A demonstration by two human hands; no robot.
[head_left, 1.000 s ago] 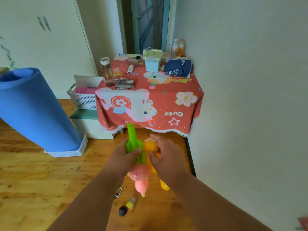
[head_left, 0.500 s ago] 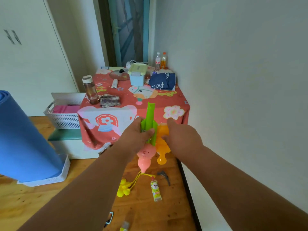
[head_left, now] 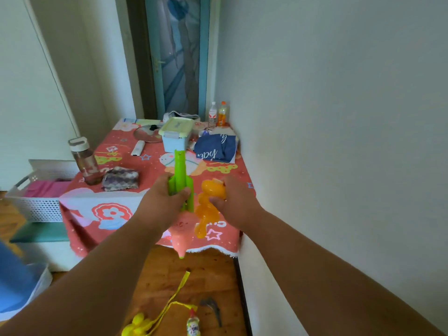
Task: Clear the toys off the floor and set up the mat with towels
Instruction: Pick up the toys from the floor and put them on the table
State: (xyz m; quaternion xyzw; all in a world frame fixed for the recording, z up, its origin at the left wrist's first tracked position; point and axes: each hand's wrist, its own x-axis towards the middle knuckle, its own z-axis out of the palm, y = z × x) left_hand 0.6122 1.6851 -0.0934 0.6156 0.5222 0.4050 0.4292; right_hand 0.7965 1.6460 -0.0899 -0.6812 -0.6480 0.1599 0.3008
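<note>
My left hand point(head_left: 162, 199) grips a green and pink plastic toy point(head_left: 180, 177); its green end points up and its pink tip hangs down. My right hand point(head_left: 238, 202) holds an orange toy point(head_left: 208, 202) beside it. Both toys hover over the front edge of the table with the red cartoon cloth point(head_left: 114, 209). On the wooden floor below lie a yellow toy with long straps point(head_left: 140, 326), a small bottle point(head_left: 192, 328) and a dark grey tool point(head_left: 213, 307). The rolled blue mat point(head_left: 12, 282) shows at the left edge.
The table carries a drinking bottle point(head_left: 84, 163), a folded checked cloth point(head_left: 120, 181), a lidded box point(head_left: 175, 137), a pot lid point(head_left: 148, 133), a blue bag point(head_left: 215, 147) and two drink bottles point(head_left: 217, 115). A white basket point(head_left: 36, 204) stands left. A wall runs along the right.
Both hands have risen with the toys and come closer to the table. The orange toy has moved apart from the green one. The view has tilted up, showing less floor.
</note>
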